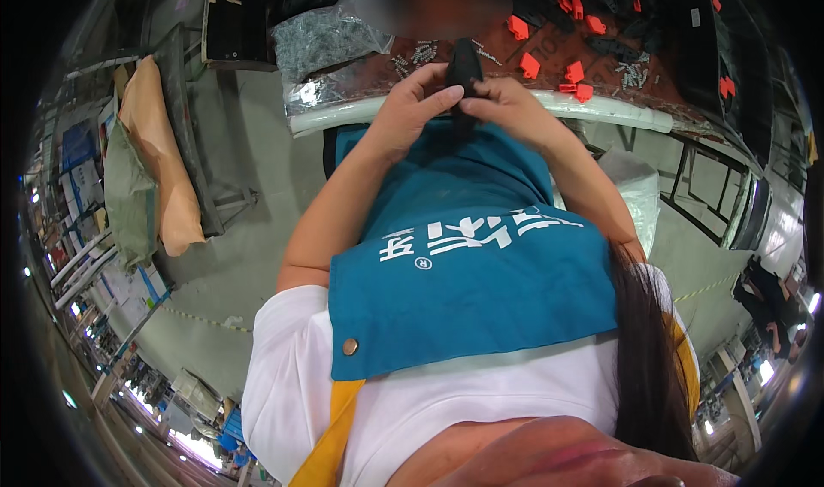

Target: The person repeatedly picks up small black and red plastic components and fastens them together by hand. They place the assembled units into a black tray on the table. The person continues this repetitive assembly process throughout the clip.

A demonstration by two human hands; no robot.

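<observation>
Black plastic part (pixel 464 73): we judged it light, rigid, smooth. Left hand (pixel 410 109) and right hand (pixel 508 105) both pinched its lower end; grip there, above table edge (pixel 601 108).

1. Pale grey concrete floor (pixel 249 187), dashed yellow line across it w/ bits of litter.
2. Reddish-brown worktable (pixel 515 66) w/ white padded front edge (pixel 601 108); small orange plastic clips (pixel 549 62) scattered on top.
3. Tan & green sacks (pixel 154 169) leaning by a dark metal rack, left.
4. Far shelving rows, bright ceiling lights at the rim.
</observation>
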